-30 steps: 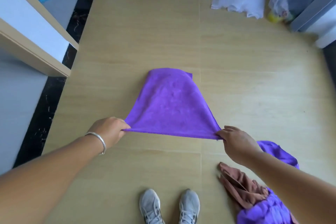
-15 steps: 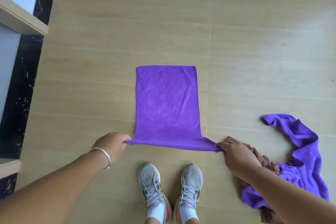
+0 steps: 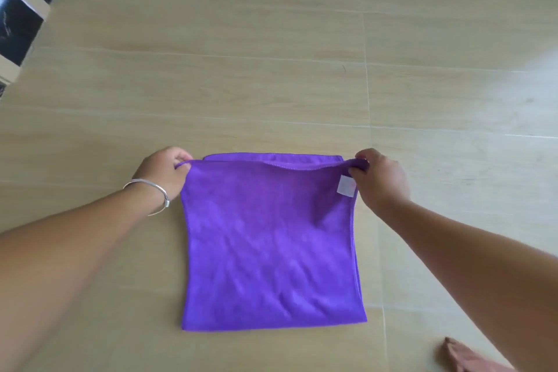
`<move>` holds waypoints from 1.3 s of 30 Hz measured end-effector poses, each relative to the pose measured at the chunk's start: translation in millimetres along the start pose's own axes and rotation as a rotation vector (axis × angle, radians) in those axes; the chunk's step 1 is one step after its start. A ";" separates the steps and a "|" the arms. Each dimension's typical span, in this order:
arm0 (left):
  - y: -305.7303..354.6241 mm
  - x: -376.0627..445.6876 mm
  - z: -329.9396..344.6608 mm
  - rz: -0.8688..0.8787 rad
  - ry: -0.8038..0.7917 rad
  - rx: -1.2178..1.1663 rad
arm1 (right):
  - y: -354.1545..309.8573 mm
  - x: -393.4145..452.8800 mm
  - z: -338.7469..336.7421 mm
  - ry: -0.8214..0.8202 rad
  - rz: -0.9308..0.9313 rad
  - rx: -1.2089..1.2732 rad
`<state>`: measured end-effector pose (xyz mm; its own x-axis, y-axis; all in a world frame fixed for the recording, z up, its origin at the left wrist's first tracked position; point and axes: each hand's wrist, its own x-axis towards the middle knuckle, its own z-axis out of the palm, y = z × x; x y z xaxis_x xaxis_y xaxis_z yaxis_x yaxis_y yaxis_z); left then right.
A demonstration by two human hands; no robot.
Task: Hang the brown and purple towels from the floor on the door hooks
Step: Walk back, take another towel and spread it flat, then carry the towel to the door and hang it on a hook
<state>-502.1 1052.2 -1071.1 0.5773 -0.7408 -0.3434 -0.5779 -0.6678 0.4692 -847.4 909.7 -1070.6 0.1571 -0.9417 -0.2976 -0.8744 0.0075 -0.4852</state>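
A purple towel (image 3: pixel 271 244) lies folded in half on the wooden floor, its fold towards me and its loose edges at the far side. My left hand (image 3: pixel 164 170) pinches the far left corner of the top layer. My right hand (image 3: pixel 382 180) pinches the far right corner, beside a small white label (image 3: pixel 346 186). The top layer's far edge is slightly lifted off the layer beneath. A corner of a brown towel (image 3: pixel 462 358) shows at the bottom right, partly hidden by my right forearm.
The light wooden floor (image 3: pixel 271 54) stretches away beyond the towel. A pale door frame with a dark stone threshold (image 3: pixel 18 24) stands at the top left. No door hooks are in view.
Both hands have carried the near edge of the purple towel forward over the far edge, folding it in half. The view has shifted, so my shoes and the second purple towel have dropped out of sight.
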 end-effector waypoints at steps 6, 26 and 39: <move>-16.7 77.4 85.2 0.025 0.111 -0.118 | 50.0 75.6 76.9 0.169 -0.047 -0.030; -17.2 41.4 124.2 0.392 -0.097 0.739 | 25.4 54.9 108.3 -0.150 -0.595 -0.712; -91.6 -82.6 125.5 0.889 -0.142 0.775 | 110.1 -50.1 102.1 -0.290 -1.098 -0.736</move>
<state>-569.3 1165.5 -1187.8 -0.2434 -0.9356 -0.2557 -0.9669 0.2548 -0.0120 -904.7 992.0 -1193.1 0.9380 -0.2403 -0.2499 -0.2628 -0.9630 -0.0602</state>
